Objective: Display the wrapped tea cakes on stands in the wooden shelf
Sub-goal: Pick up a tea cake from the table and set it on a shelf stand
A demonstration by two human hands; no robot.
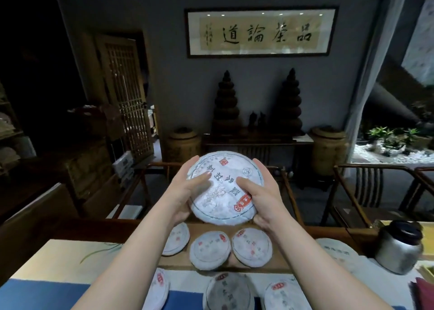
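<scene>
Head view: both hands hold one wrapped tea cake (pixel 224 187) in the air, above and beyond the bench (pixel 58 260). The left hand (pixel 185 192) and right hand (pixel 260 197) clasp opposite rims, thumbs pressed on the printed face. More wrapped cakes (pixel 210 250) lie flat on the bench, below the held one. It looks stiff, dense and fairly heavy; the thin paper wrapper may slide or tear, so gripping the rims seems wisest.

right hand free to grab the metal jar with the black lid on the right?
Probably not as things stand. The right hand and left hand both grip the large round white-wrapped tea cake, held up over the table. The path to the silver metal jar with the black lid looks open, though.
</scene>
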